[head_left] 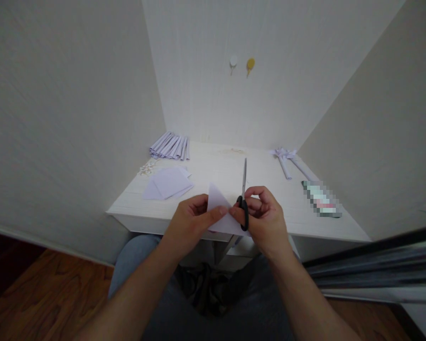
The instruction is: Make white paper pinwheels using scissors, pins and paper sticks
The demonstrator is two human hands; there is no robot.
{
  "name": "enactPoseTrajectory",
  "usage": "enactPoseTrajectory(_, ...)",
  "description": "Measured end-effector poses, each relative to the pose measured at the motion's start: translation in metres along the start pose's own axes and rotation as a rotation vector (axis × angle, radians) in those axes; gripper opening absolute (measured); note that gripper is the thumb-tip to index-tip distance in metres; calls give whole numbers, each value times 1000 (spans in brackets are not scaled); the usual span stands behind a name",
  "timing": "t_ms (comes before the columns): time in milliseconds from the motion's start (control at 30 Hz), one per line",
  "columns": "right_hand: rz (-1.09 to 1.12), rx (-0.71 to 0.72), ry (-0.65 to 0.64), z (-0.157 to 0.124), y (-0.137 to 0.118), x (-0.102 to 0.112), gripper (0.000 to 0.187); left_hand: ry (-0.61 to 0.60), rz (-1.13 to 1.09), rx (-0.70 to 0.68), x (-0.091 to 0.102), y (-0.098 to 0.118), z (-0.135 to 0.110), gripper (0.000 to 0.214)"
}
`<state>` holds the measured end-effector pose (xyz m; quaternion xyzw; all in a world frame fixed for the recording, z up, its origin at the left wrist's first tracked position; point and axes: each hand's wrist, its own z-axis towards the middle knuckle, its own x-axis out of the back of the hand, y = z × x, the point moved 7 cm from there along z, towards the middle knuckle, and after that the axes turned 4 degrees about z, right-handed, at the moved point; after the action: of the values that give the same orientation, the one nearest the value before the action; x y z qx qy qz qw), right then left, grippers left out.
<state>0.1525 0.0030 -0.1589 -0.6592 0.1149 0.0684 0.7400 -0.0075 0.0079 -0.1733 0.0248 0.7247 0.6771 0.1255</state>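
A white sheet of paper (216,199), folded to a pointed corner at the top, is held between both hands above the desk's front edge. My left hand (195,218) pinches it from the left, thumb on top. On the other side my right hand (264,215) grips the paper's right part with thumb and fingers. Black-handled scissors (244,213) hang on that same hand, their blades pointing up and away from me. The blades look closed and are apart from the paper. My fingers partly hide the paper's lower edge.
Loose white sheets (172,183) lie on the desk's left side, before a row of rolled paper tubes (170,146) and small pale bits (147,169). Joined paper rolls (284,163) and a blurred phone-like object (321,199) lie right. Walls enclose the desk (213,161).
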Motion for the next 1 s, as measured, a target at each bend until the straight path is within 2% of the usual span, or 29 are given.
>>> enactPoseTrajectory(100,49,56,89,-4,1,2,53,59,-72,-1,-6,-11,-2,30)
enactPoseTrajectory(167,76,77,120,-8,0,2,54,142,-177,-52,-7,-11,-3,25)
enactPoseTrajectory(233,90,84,125,-12,-1,1,54,166,-260,-82,-9,-9,-3,21)
enactPoseTrajectory(433,44,87,115,-18,-6,3,49,68,-182,-62,-16,1,1,20)
enactPoseTrajectory(700,108,148,208,-19,-11,0,52,55,-225,-26,-26,0,-2,23)
enactPoseTrajectory(833,86,94,175,-20,-8,5,53,125,-200,-69,-14,8,1,21)
enactPoseTrajectory(1000,-45,52,92,-31,-2,25,58,162,-199,-182,-1,35,4,17)
